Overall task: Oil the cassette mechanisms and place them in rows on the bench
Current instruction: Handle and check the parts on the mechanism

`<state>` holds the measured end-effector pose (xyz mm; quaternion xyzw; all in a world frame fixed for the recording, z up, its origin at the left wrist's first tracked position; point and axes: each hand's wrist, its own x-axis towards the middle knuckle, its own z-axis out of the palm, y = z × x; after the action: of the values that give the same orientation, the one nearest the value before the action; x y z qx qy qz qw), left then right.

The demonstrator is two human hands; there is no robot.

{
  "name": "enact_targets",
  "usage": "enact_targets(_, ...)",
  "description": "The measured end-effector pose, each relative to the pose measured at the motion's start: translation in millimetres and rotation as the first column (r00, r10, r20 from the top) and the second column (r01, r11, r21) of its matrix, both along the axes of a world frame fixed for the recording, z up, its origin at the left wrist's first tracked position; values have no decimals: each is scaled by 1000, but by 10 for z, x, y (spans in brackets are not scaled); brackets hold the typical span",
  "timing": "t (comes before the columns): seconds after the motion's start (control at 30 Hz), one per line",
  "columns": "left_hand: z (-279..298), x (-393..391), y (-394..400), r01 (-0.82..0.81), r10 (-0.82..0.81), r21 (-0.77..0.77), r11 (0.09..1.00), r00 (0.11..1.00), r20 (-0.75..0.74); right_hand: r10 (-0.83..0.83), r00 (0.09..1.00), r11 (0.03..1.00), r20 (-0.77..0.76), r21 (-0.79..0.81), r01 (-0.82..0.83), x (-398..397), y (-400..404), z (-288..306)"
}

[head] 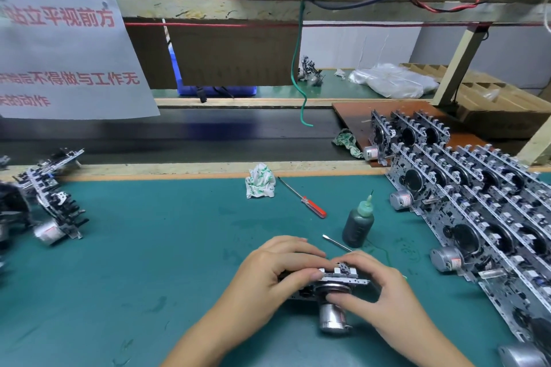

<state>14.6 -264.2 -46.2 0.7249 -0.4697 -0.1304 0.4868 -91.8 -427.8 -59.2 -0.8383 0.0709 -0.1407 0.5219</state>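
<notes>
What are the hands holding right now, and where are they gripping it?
Both hands hold one cassette mechanism on the mat: left hand on its left end and top, right hand on its right end.

Teal bench mat (pixel 149 247). Red-handled screwdriver (pixel 313 208) at one o'clock. Dark grey oil bottle (pixel 357 225) with pale green cap. White rag (pixel 259 181) printed in green at twelve. Silvery metal mechanisms (pixel 477 211) at three. White sign (pixel 68 68), red lettering, at ten.
</notes>
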Motion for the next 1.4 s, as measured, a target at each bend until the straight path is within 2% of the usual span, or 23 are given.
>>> enact_targets(0.07, -10, -7, 6, -8, 8, -4, 1000, 1000, 4, -7, 1000, 992, -26, -130, 4, -30, 11, -11)
enact_targets(0.13, -15, -6, 15, -9, 9, -7, 1000, 1000, 12, -64, 998, 940, -23, -336, 53, -60, 19, -13)
enact_targets(0.23, -9, -1, 11, -7, 7, -8, 1000, 1000, 9, -145, 972, 754, 184, -616, 229, -111, 2, -53)
enact_targets(0.33, -10, 6, 10, -9, 9, -5, 1000, 1000, 3, -142, 950, 642, 277, -705, 301, -144, 11, -91)
enact_targets(0.47, -20, 11, 15, -4, 5, -12, 1000, 1000, 13, -106, 951, 586, 290, -755, 295, -155, -51, -81)
enact_targets(0.6, 0, 12, 7, -11, 12, 2, 1000, 1000, -4, -105, 964, 588, 245, -766, 259, -171, -36, -54)
enact_targets(0.67, 8, 13, 12, -7, 7, 10, 1000, 1000, -20, -119, 974, 621, 193, -750, 225, -185, -39, -20)
enact_targets(0.73, 16, 18, 23, 10, -9, 14, 1000, 999, -33, -131, 977, 714, 168, -668, 210, -197, -51, 22)
enact_targets(0.8, 24, 22, 25, 22, -21, 20, 1000, 999, -32, -138, 975, 835, 175, -509, 210, -202, -63, 87)
enact_targets(0.87, 29, 19, 28, 24, -24, 23, 999, 999, -30, -121, 969, 894, 217, -401, 201, -199, -59, 157)
enact_targets(1.0, 31, 11, 56, 2, -2, 9, 1000, 1000, -17, -90, 967, 899, 237, -398, 181, -196, -58, 248)
enact_targets(1.07, 36, 10, 78, -45, 45, 10, 999, 998, 48, -81, 968, 893, 239, -414, 177, -209, -65, 270)
enact_targets(1.13, 56, 10, 98, -109, 107, 3, 994, 980, 170, -26, 974, 829, 226, -539, 147, -203, -67, 317)
enact_targets(1.23, 109, 0, 111, -175, 173, -29, 984, 911, 374, 69, 990, 630, 125, -775, 54, -119, -68, 427)
enact_targets(1.4, 227, -30, 105, -128, 108, -3, 992, 821, 561, 183, 976, 459, -121, -867, -194, 11, -112, 612)
